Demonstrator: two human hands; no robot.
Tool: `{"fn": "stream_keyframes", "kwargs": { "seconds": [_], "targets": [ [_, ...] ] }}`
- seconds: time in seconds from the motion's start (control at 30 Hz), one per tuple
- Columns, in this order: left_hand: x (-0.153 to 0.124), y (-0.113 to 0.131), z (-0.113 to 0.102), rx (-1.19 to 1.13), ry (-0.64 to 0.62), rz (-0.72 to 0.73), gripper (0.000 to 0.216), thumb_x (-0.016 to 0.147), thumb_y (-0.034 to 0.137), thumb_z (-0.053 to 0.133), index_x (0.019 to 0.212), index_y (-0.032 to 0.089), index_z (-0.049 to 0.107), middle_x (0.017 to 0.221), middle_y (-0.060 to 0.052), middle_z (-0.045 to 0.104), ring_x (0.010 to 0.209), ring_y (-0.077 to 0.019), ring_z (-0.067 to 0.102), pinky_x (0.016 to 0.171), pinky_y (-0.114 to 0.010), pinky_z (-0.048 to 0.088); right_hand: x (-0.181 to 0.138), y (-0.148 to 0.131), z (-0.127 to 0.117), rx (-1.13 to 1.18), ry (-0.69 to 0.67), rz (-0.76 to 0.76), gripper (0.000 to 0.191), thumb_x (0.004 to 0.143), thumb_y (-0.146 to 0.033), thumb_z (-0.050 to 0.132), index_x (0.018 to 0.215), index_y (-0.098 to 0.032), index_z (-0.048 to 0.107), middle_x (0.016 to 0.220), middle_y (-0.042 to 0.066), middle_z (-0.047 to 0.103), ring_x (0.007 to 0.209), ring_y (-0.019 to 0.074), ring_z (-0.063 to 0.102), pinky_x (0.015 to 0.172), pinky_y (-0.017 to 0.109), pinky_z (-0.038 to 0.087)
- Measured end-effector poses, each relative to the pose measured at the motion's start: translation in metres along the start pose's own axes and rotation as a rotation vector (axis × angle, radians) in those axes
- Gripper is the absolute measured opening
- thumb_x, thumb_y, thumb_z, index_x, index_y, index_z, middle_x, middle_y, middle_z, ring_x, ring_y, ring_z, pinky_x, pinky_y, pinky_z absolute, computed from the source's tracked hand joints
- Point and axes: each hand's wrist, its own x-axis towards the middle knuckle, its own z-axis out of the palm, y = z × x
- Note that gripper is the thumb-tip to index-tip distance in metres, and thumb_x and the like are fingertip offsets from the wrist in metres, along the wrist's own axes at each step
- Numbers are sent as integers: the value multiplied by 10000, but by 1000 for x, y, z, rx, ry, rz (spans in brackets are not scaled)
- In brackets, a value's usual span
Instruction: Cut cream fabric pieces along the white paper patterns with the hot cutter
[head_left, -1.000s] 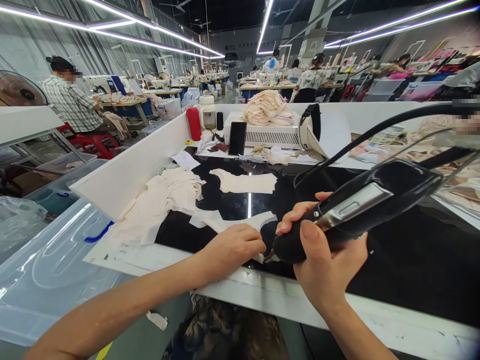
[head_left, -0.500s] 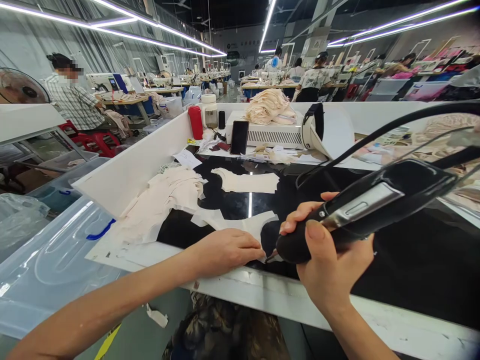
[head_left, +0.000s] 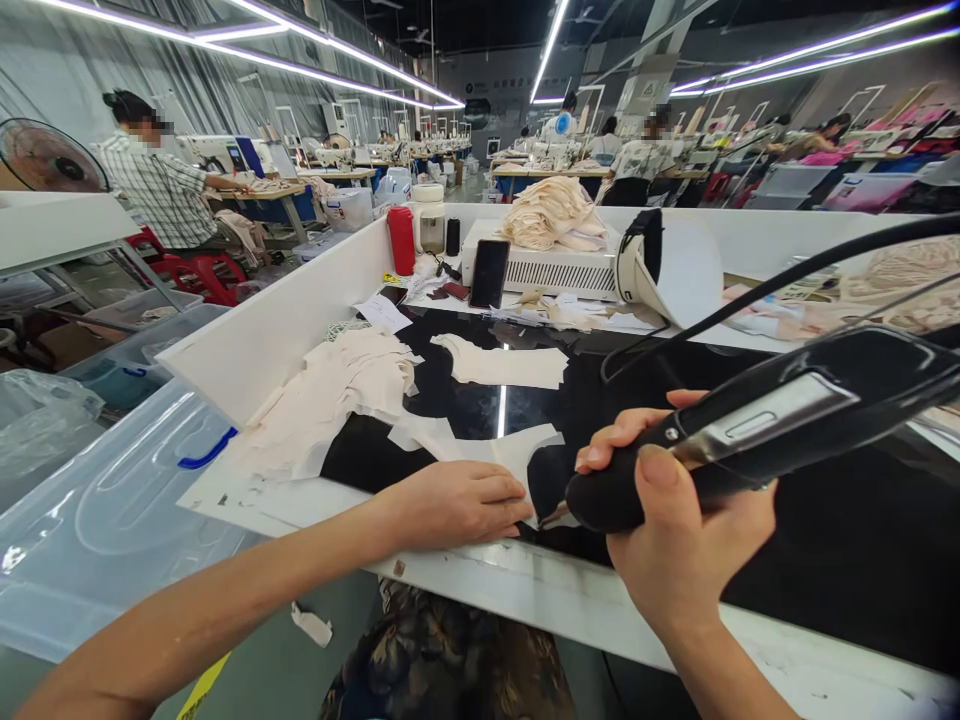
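A long sewing workshop stretches back under strip lights, with people seated at machines. In front is a worktable with a black top [head_left: 847, 570] and a white rim [head_left: 540, 590]. Along its far side stand a red bottle [head_left: 401, 242], a jar [head_left: 430, 222], an upright phone [head_left: 489, 275], a vented white box [head_left: 555, 272] bearing bundled cloth [head_left: 553, 213], and a white visor [head_left: 686, 270]. A heap of pale pieces [head_left: 330, 400] spreads over the left side against a white partition [head_left: 281, 310]. A black cable [head_left: 862, 248] arches over the right side.

The black top shows between the near cut piece [head_left: 514, 452] and a second flat piece [head_left: 510, 365] beyond it, and runs broadly to the right beneath the tool. The near piece lies by the front rim, partly under the left hand [head_left: 459, 505], whose fingers rest close together; whether they pinch the fabric cannot be told. The right hand [head_left: 686, 530] is wrapped around a black handheld tool [head_left: 787, 425]. The tool's long axis slants from upper right to lower left, its rounded end toward the left fingertips. The near piece reaches left and right, with a narrow part pointing toward the rim.
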Motion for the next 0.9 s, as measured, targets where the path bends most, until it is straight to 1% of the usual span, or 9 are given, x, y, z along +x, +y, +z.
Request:
{"fn": "stream_keyframes", "kwargs": {
  "seconds": [0.1, 0.2, 0.43, 0.57, 0.73, 0.8, 0.9],
  "targets": [
    [0, 0, 1, 5, 15, 10, 235, 1097, 253, 514, 1167, 111, 688, 1089, -109, 737, 1086, -190, 707, 1069, -295, 558, 1, 0, 0, 8, -1, 2, 422, 821, -320, 861, 1142, -244, 597, 803, -35, 674, 605, 156, 630, 590, 337, 550],
    [-1, 0, 0, 2, 38, 19, 209, 1081, 231, 543, 1158, 98, 685, 1079, -112, 734, 1085, -192, 706, 1063, -296, 567, 1, 0, 1, 6, 1, 7, 426, 821, -312, 860, 1147, -246, 594, 806, -36, 674, 603, 154, 628, 594, 337, 549],
    [-2, -1, 2, -7, 56, 17, 161, 1040, 215, 613, 1149, 116, 677, 1088, -105, 726, 1090, -186, 701, 1061, -298, 579, 1, 0, 1, -23, 3, 18, 431, 812, -345, 851, 1144, -260, 588, 799, -44, 661, 608, 157, 623, 607, 346, 547],
    [-2, -1, 2, -14, 70, 7, 164, 1061, 221, 575, 1144, 123, 677, 1083, -99, 732, 1066, -184, 706, 1051, -300, 582, 3, -1, 3, -6, 25, 39, 423, 796, -345, 856, 1120, -258, 599, 781, -46, 664, 606, 155, 619, 605, 343, 544],
    [-2, 0, 2, -7, 82, 14, 205, 1090, 223, 517, 1131, 118, 688, 1067, -92, 740, 1045, -182, 711, 1055, -295, 566, 5, -1, 7, 36, 54, 26, 439, 768, -332, 874, 1105, -250, 605, 758, -46, 670, 587, 153, 610, 582, 332, 539],
    [-1, 0, 3, -12, 78, 9, 213, 1094, 222, 507, 1134, 122, 690, 1068, -91, 743, 1047, -184, 710, 1046, -296, 568, 5, 0, 6, 34, 46, 30, 430, 779, -321, 867, 1112, -252, 605, 769, -45, 673, 594, 154, 613, 583, 335, 539],
    [0, 0, 2, -28, 87, 18, 203, 1079, 209, 536, 1145, 96, 691, 1073, -99, 741, 1046, -195, 711, 1034, -304, 574, 4, 2, 5, 10, 22, 25, 405, 815, -305, 841, 1139, -259, 603, 792, -45, 678, 613, 156, 626, 606, 342, 541]
  ]
}}
